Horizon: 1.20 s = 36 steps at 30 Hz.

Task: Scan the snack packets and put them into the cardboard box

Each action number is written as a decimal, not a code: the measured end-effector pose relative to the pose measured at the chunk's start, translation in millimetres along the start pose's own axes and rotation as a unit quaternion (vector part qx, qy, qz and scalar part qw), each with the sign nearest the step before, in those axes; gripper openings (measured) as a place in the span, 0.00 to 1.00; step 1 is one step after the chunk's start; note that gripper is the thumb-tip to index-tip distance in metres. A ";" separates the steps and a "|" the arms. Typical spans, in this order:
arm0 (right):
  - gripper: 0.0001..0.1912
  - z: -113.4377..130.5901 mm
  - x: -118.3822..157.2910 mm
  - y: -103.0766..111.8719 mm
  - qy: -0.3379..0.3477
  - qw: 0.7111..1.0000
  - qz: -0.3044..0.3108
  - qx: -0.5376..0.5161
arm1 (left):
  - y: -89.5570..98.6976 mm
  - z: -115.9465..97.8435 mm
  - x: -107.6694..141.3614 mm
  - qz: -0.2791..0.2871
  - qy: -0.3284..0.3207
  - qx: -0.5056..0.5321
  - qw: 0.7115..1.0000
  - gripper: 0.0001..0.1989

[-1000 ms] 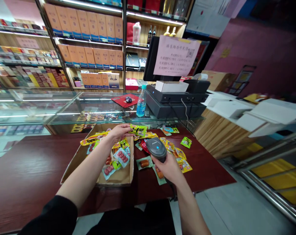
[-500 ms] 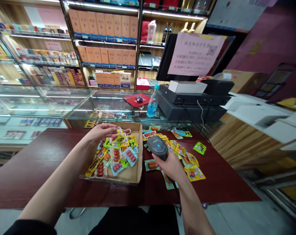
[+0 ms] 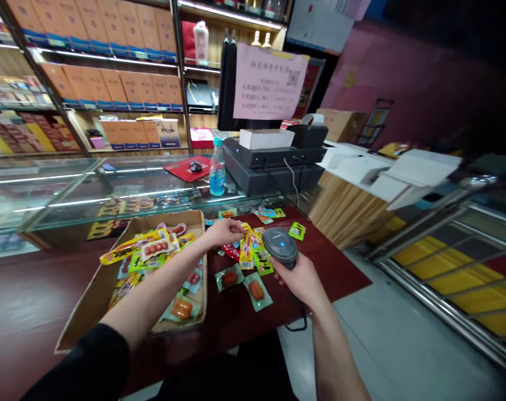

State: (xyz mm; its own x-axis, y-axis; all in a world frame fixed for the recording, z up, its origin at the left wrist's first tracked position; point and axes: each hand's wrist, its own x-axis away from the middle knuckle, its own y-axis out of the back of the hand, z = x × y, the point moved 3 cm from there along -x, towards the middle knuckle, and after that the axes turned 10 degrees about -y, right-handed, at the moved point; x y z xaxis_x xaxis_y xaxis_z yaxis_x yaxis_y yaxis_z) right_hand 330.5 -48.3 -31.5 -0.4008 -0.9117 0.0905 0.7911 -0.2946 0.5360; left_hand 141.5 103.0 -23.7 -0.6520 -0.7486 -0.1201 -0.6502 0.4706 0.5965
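My right hand (image 3: pixel 301 278) is wrapped round the handle of a dark grey barcode scanner (image 3: pixel 280 245), its small blue light lit on top. My left hand (image 3: pixel 225 233) hovers over the right-hand pile of snack packets, fingers loosely bent and apart, with no packet visible in them. Just beside its fingertips lies a yellow snack packet (image 3: pixel 247 250). Green packets (image 3: pixel 262 260) and clear-wrapped sausages (image 3: pixel 256 289) lie near the scanner. Under my left forearm stands a shallow cardboard box (image 3: pixel 205 267) of mixed packets, partly hidden, with a sausage pack (image 3: pixel 156 248) on top.
Behind the brown table (image 3: pixel 328 267) runs a glass display counter (image 3: pixel 81 195). On it are a blue-liquid bottle (image 3: pixel 217 172), a mouse on a red pad (image 3: pixel 180 170), and a monitor with a pink paper sign (image 3: pixel 269 83). A metal railing (image 3: pixel 441 284) stands at the right.
My left hand has moved right, from above the box to the loose packets. The view has swung right. More packets lie on top in the box, and the scanner stays in my right hand.
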 end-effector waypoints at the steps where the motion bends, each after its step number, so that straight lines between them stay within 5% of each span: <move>1: 0.16 -3.5 0.7 4.1 -0.011 1.000 -0.003 -0.008 | -10.3 -2.3 -7.8 0.009 -0.016 -0.058 0.998 0.11; 10: 0.16 -26.9 5.2 19.2 -0.041 0.998 -0.027 -0.029 | -82.9 -10.4 -33.3 0.098 -0.046 -0.279 0.954 0.19; 16: 0.17 -31.5 8.5 19.9 -0.031 0.999 -0.024 -0.009 | -95.4 5.8 -30.1 0.107 -0.049 -0.338 0.934 0.32; 21: 0.16 -32.5 8.9 15.8 -0.029 0.999 -0.017 -0.007 | -96.1 11.9 -28.8 0.083 -0.044 -0.323 0.942 0.30; 26: 0.15 -29.6 9.6 11.6 -0.029 1.000 -0.008 -0.010 | -92.3 17.1 -30.0 0.065 -0.018 -0.237 0.969 0.22; 31: 0.15 -23.5 12.1 8.6 -0.026 1.000 0.003 -0.014 | -87.1 21.0 -34.1 -0.007 0.029 0.004 1.000 0.12; 36: 0.14 -12.7 10.5 0.5 0.009 1.000 0.003 -0.006 | -49.5 12.1 -29.2 -0.112 0.092 0.247 0.958 0.15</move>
State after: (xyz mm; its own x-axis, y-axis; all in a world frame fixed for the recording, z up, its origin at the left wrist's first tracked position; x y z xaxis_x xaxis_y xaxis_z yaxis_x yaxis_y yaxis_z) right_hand 332.5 -61.7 -40.9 -0.3873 -0.9185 0.0797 0.7991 -0.2914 0.5258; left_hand 188.0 107.2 -59.3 -0.4243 -0.9049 -0.0327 -0.9007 0.4180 0.1180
